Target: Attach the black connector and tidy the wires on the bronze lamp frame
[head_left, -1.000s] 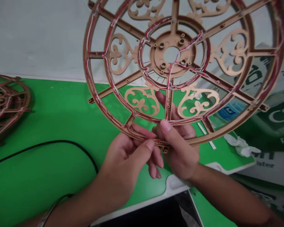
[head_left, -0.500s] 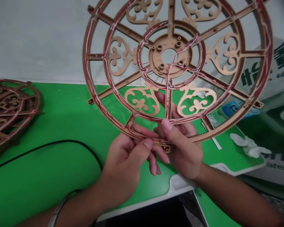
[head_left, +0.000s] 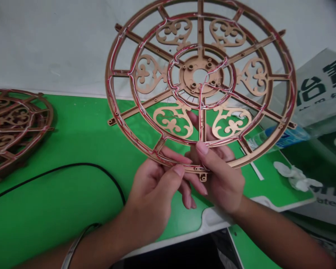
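Note:
A round tan openwork frame, with spokes, scroll ornaments and a hub with a hole, is held up tilted above the table. Red and white wires run in its ring channels and along several spokes. My left hand grips the lower rim between thumb and fingers. Just right of it, my right hand holds the same edge, its thumb on the bottom spoke near the inner ring and its fingers behind. Part of the right fingers is hidden by the frame. A small tab with a hole sticks out below the rim between the hands.
At left, similar wired round frames lie on the green table. A black cable curves across it. To the right are a plastic bottle, a crumpled white tissue, a white strip and a printed bag.
The round frame has tilted back, so its top edge has come lower and more of it shows. Both hands keep their grip and appear slightly further right in view.

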Motion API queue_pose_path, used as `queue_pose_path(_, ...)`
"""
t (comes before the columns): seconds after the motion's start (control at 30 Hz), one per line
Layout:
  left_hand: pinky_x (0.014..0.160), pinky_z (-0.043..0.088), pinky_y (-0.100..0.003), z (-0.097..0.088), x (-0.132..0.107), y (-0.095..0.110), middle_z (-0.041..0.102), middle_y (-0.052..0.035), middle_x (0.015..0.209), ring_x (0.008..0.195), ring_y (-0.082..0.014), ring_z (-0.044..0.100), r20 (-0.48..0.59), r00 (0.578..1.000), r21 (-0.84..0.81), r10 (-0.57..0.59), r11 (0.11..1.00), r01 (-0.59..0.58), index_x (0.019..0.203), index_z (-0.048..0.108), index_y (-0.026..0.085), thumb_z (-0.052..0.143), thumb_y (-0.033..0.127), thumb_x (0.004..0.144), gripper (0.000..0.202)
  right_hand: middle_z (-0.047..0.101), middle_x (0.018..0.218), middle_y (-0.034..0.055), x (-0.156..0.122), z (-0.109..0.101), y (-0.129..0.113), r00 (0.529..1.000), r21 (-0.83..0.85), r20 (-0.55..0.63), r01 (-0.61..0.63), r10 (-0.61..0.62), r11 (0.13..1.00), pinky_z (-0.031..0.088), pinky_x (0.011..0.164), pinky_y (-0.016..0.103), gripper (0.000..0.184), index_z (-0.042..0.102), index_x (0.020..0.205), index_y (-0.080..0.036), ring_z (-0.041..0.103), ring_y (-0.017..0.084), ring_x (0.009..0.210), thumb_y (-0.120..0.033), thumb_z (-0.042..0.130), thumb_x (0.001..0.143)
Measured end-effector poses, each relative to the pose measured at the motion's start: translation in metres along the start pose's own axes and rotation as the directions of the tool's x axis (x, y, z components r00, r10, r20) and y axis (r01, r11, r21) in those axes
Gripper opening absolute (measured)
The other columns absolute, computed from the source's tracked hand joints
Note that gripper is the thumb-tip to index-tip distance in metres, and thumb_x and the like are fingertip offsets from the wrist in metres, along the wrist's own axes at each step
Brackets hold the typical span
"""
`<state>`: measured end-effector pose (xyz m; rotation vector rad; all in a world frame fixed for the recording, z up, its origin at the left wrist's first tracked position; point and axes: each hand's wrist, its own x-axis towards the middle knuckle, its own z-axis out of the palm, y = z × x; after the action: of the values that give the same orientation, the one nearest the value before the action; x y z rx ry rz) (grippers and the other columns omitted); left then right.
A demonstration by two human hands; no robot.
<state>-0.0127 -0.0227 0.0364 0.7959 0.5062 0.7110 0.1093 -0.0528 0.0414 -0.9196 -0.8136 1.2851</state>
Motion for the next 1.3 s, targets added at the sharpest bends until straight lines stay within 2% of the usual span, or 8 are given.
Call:
queue_pose_path(0.13,0.047,0.051,-0.015,0.0009,-0.0017,0.0038,0.068,0.0047,0.053,0.046,-0.0085,0.062,-0.021,1.000,0.007,-0.002,1.000,0.002,0.079,0.051,0.021,0.057,0.024,0.084,0.008,0.051,0.058,-0.0082,-0.0024,0.0005,0.0016,0.997,0.109,0.067,0.031,-0.038,0.994,0.049,0.036,0.021,0.052,0.045,0.148,-0.023,0.055,0.010,0.038,-0.029,0.058,0.098)
queue_pose_path(0.23,0.047,0.051,-0.015,0.0001,-0.0026,0.0034,0.069,0.0051,0.056,0.048,-0.0084,0.063,0.001,1.000,0.020,0.023,1.000,-0.023,0.082,0.053,0.021,0.057,0.026,0.086,0.007,0.051,0.055,-0.0077,-0.0017,-0.0011,0.0024,0.999,0.100,0.036,0.026,-0.030,0.995,0.048,0.035,0.023,0.052,0.045,0.148,-0.019,0.053,0.012,0.037,-0.029,0.057,0.098)
queue_pose_path(0.37,0.049,0.054,-0.017,-0.0013,-0.0014,0.0008,0.071,0.0040,0.061,0.050,-0.0091,0.064,0.011,0.998,0.050,0.055,0.997,-0.055,0.088,0.055,0.021,0.058,0.031,0.088,0.011,0.049,0.048,-0.0078,0.0027,-0.0031,0.0024,0.998,0.108,0.067,-0.024,0.017,0.994,0.046,0.031,0.025,0.056,0.046,0.147,-0.013,0.049,0.014,0.033,-0.034,0.058,0.097)
queue_pose_path(0.63,0.047,0.053,-0.014,-0.0015,0.0021,-0.0004,0.070,0.0057,0.058,0.045,-0.0066,0.060,-0.007,1.000,0.023,0.025,0.999,-0.025,0.084,0.051,0.021,0.063,0.029,0.085,0.015,0.053,0.053,-0.0074,0.0051,-0.0017,0.0012,0.989,0.169,0.147,-0.052,0.027,0.984,0.053,0.036,0.023,0.053,0.045,0.149,-0.017,0.055,0.012,0.038,-0.032,0.056,0.099)
queue_pose_path(0.77,0.046,0.053,-0.014,-0.0032,0.0034,-0.0006,0.069,0.0063,0.056,0.044,-0.0062,0.059,-0.020,1.000,0.003,-0.016,1.000,0.016,0.083,0.050,0.021,0.065,0.027,0.083,0.016,0.055,0.057,-0.0071,0.0045,-0.0033,0.0040,0.994,0.126,0.104,0.004,-0.017,0.992,0.051,0.035,0.022,0.051,0.049,0.146,-0.021,0.054,0.011,0.037,-0.032,0.060,0.098)
queue_pose_path(0.93,0.046,0.053,-0.013,-0.0030,0.0035,0.0004,0.067,0.0064,0.053,0.044,-0.0060,0.058,-0.026,0.999,0.005,-0.043,0.999,0.043,0.081,0.049,0.021,0.064,0.026,0.082,0.015,0.045,0.056,-0.0089,0.0045,-0.0026,0.0047,0.994,0.065,0.035,0.101,-0.104,0.993,0.049,0.037,0.018,0.049,0.053,0.142,-0.024,0.053,0.008,0.040,-0.028,0.065,0.094)
queue_pose_path(1.07,0.045,0.053,-0.015,-0.0002,0.0009,0.0009,0.070,0.0043,0.057,0.044,-0.0075,0.059,-0.042,0.999,0.035,-0.010,0.999,0.011,0.081,0.050,0.021,0.064,0.028,0.082,0.015,0.049,0.057,-0.0080,0.0041,-0.0024,0.0033,0.992,0.129,0.109,0.042,-0.057,0.991,0.052,0.036,0.022,0.051,0.048,0.147,-0.022,0.053,0.010,0.038,-0.029,0.059,0.098)
queue_pose_path(1.3,0.044,0.052,-0.018,0.0000,0.0019,0.0007,0.070,0.0032,0.058,0.043,-0.0101,0.061,-0.026,0.999,0.046,0.032,0.998,-0.030,0.084,0.053,0.020,0.062,0.032,0.084,0.014,0.052,0.060,-0.0094,0.0046,-0.0043,0.0028,0.990,0.227,0.143,-0.029,-0.004,0.973,0.055,0.036,0.024,0.060,0.035,0.154,-0.024,0.056,0.011,0.038,-0.027,0.057,0.099)
